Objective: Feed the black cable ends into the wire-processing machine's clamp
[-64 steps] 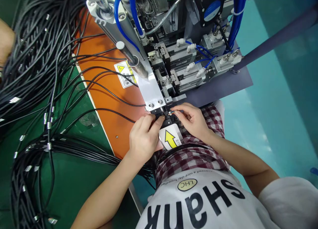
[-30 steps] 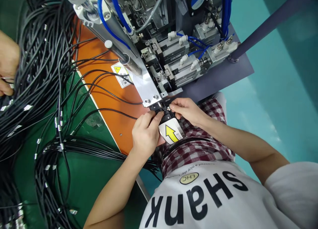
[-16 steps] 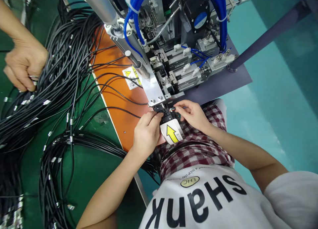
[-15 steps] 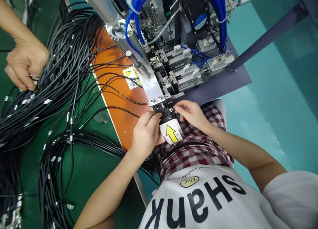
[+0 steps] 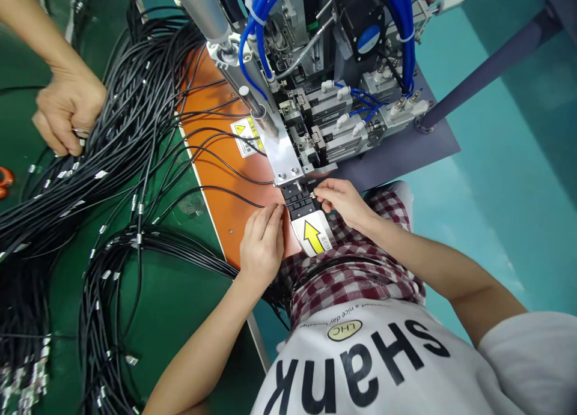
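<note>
My left hand pinches a thin black cable just left of a small black fixture at the front of the machine. My right hand pinches the cable's end, with its small metal tip, at the fixture's right side. Below the fixture sits a white tag with a yellow arrow. Both hands rest at the orange plate's front edge, close to my checked shirt.
A machine with blue hoses and silver cylinders stands behind the fixture on an orange plate. Several black cables with metal ferrules cover the green table. Another person's hand grips cables at upper left. Teal floor lies to the right.
My left hand has slid back to the left, off the fixture. The view has shifted, and the other person's hand has come further into view at upper left.
</note>
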{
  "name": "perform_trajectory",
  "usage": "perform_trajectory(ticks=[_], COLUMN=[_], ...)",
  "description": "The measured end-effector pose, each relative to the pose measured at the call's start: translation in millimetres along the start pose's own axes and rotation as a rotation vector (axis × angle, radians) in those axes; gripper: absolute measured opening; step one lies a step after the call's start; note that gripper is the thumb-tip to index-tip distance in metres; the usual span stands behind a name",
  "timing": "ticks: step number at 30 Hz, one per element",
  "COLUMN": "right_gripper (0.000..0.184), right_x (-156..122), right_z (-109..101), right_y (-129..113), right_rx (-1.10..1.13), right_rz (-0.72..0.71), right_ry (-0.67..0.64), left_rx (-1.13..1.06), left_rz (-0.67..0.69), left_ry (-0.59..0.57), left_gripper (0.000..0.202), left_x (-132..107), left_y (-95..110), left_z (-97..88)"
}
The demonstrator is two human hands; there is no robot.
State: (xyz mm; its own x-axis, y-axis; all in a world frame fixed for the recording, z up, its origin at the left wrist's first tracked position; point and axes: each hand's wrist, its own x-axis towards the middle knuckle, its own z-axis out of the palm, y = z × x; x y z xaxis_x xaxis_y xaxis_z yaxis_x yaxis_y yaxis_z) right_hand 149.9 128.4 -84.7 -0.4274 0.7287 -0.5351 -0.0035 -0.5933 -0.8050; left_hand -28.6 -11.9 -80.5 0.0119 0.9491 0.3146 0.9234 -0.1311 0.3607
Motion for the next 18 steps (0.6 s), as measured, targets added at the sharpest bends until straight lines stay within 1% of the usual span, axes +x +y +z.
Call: perform_trajectory(ticks=[2, 9, 14, 18], right_gripper=[0.013, 0.014, 0.012, 0.013], right_x=[-0.1, 1.1, 0.9, 3.0], right_z=[0.3, -1.0, 0.4, -2.5], right_y=[0.9, 5.1, 3.5, 4.8], right_rx=[0.004, 0.02, 0.041, 0.02], right_rz=[0.007, -0.011, 0.064, 0.096], right_ry=[0.003, -0.018, 0.006, -0.026], left_rx=[0.007, 0.059, 0.035, 0.035], left_rz=[-0.011, -0.032, -0.007, 0.017], left_ry=[0.01, -0.057, -0.047, -0.032], left_gripper=[0.046, 0.052, 0.051, 0.05], left_x=[0.6, -4.0, -3.9, -3.6], left_y=[1.6, -0.8, -3.4, -3.7], left_z=[-0.7, -0.2, -0.1, -0.4])
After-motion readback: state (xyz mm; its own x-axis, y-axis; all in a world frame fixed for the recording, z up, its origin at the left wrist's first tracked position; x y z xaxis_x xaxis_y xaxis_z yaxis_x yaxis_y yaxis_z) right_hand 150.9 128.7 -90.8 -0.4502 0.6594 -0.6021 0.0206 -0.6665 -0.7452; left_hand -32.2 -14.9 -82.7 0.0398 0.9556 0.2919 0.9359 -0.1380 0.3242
